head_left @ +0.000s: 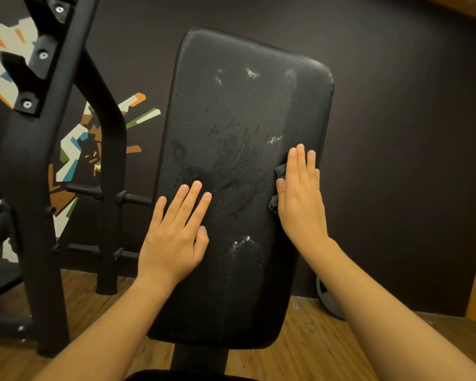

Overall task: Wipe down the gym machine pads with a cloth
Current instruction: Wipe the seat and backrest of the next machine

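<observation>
The black padded backrest (239, 111) stands tilted on a dark post (198, 356) above a wooden plank floor (308, 353). Its grained surface shows damp smears in the middle and whitish scuffs (near the top, by the right edge, lower down). The left hand (173, 237) lies flat on its left side, fingers straight. The right hand (300, 199) presses a dark cloth (280, 171) flat against its right edge. A black machine frame (33, 188) stands on the floor at left.
</observation>
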A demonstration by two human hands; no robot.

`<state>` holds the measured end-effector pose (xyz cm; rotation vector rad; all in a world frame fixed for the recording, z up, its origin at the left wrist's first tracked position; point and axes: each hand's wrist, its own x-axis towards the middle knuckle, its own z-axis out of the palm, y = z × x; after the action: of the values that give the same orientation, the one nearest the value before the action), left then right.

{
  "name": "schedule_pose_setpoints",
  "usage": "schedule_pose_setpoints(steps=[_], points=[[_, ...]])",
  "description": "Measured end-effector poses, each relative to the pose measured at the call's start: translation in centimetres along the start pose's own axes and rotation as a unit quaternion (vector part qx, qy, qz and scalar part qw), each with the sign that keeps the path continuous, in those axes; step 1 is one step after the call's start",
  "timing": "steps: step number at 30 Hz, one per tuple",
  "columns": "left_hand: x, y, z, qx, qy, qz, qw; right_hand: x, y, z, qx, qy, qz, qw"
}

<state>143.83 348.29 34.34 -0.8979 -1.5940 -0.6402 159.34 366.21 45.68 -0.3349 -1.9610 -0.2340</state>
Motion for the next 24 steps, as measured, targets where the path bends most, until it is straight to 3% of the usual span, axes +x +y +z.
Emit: schedule_pose_setpoints(steps=[10, 15, 24], points=[[0.1, 0.1, -0.1, 0.001, 0.007, -0.001, 1.000, -3.7, -0.4, 1.0, 0.018, -0.010, 0.005, 1.000], [0.2, 0.1, -0.3, -0.003, 0.009, -0.002, 1.000, -2.0, -1.3, 1.2, 0.031, 0.029, 0.060, 0.997], [0.2, 0.1, 0.0, 0.006, 0.000, -0.002, 1.000, -5.4, -1.2, 1.6, 0.030, -0.003, 0.030, 0.999]])
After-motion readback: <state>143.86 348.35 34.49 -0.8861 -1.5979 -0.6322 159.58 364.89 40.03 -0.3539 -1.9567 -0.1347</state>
